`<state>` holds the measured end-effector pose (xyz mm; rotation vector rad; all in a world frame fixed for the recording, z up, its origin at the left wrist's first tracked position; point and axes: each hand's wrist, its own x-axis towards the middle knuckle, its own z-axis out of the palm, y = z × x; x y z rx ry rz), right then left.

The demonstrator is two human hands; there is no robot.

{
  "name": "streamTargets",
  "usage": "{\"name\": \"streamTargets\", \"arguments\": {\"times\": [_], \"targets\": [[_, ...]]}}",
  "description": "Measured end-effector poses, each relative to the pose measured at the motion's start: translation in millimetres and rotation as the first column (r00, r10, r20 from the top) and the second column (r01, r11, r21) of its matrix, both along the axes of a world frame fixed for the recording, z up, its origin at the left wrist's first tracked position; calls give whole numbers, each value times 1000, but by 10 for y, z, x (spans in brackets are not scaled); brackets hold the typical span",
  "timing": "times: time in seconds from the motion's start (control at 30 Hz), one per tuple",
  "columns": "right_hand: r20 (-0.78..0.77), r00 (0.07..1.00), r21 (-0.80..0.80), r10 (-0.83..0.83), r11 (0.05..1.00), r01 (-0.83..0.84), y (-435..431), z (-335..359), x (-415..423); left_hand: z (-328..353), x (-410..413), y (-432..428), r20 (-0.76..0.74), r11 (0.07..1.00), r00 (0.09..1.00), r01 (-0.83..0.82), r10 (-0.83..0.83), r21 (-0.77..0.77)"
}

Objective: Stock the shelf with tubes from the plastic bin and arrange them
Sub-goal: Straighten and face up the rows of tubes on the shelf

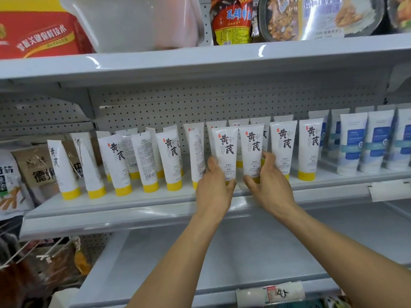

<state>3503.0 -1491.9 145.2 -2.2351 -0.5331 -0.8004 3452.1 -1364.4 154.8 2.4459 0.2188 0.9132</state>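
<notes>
Several white tubes with yellow caps stand cap-down along the middle shelf. My left hand grips one tube near its bottom at the shelf's front. Right beside it my right hand grips a second tube the same way. Both tubes are upright with their black lettering facing me. Tubes further left lean and face different ways; two on the right stand straight. A translucent plastic bin sits on the top shelf.
White tubes with blue labels fill the shelf's right end. Snack bags crowd the left. A red carton and food packs sit on the top shelf. The lower shelf lies below my arms.
</notes>
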Motion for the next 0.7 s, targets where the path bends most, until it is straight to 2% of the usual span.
{"name": "streamTargets", "arguments": {"times": [0.13,0.27,0.37,0.47,0.6,0.7], "targets": [[1,999,56,-32,998,32,21,-61,-76,-42,-182,163,25,997,998,51,-53,57],[134,978,74,-161,986,152,99,-92,-230,-104,-357,371,166,991,979,102,-116,88],[201,978,115,-59,993,36,245,-54,-359,-121,-420,529,237,995,967,89,-97,44],[295,954,81,61,993,-88,406,87,-448,-82,-473,652,274,995,957,94,-98,29],[441,890,6,112,992,-128,579,484,-504,89,-536,827,337,995,939,43,-73,95],[492,859,-101,142,989,-105,670,876,-495,335,-577,982,412,989,911,-45,-16,138]]}}
